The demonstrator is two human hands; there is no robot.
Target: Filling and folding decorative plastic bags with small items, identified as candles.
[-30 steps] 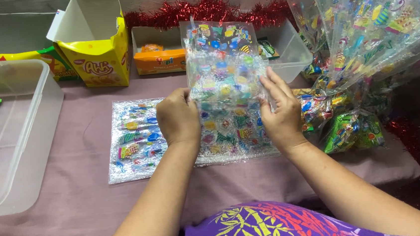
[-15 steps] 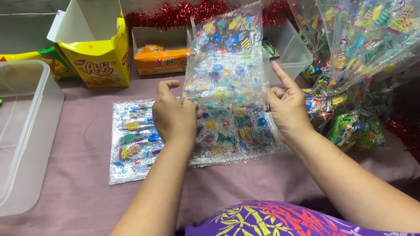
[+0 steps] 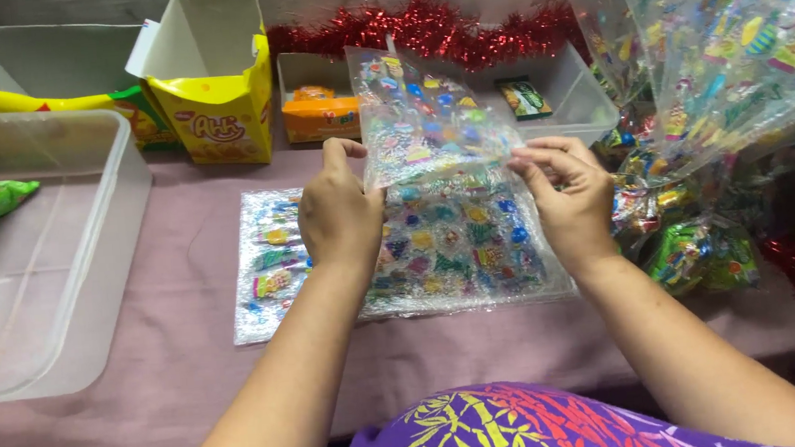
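Mauve cloth-covered surface [image 3: 146,385] before us, red tinsel garland [image 3: 458,29] along back. Our left hand [image 3: 340,218] and right hand [image 3: 565,191] each pinch top edge of clear cellophane bag printed with coloured shapes [image 3: 427,117], held upright between them. Half a second ago bag stood taller; now top sags forward, right fingers [image 3: 529,158] closer in — we judge mouth being worked open. Flat stack of same printed bags [image 3: 278,261] lies beneath. Yellow open carton [image 3: 218,105] behind left; translucent plastic tub [image 3: 61,278] far left.
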